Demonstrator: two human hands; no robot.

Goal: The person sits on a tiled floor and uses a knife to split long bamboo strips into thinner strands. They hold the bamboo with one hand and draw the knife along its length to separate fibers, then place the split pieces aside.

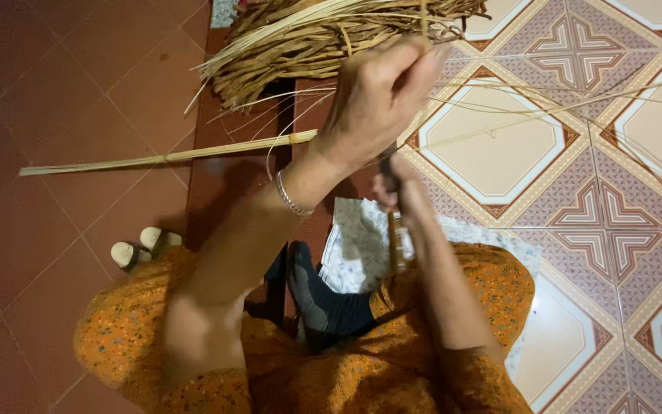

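- Left hand [377, 96] was raised, fingers closed round thin pale strips [362, 34] pulled from the dry-leaf bundle [323, 34] at the top of view.
- Right hand [392, 188] sat lower, just under the left, closed on a dark-handled knife [396, 230]; blade mostly hidden behind the hand, so edge direction couldn't be told.
- Risk 1: knife was v. close to the left wrist and fingers; a slip w/ the strip under tension could prob. nick the hand.
- Risk 2: strips looked thin and dry; uneven pull might snap or split one off-line.
- Risk 3: loose strands [576, 107] trailed across the tiled floor [622, 253] and could tangle.
- Count: 1 bundle, 1 knife, 1 long split stalk [170, 159] on the red floor, 1 patterned cloth [358, 245], 1 bracelet [291, 201], 2 pale slippers [143, 247]. Strands too many to count.
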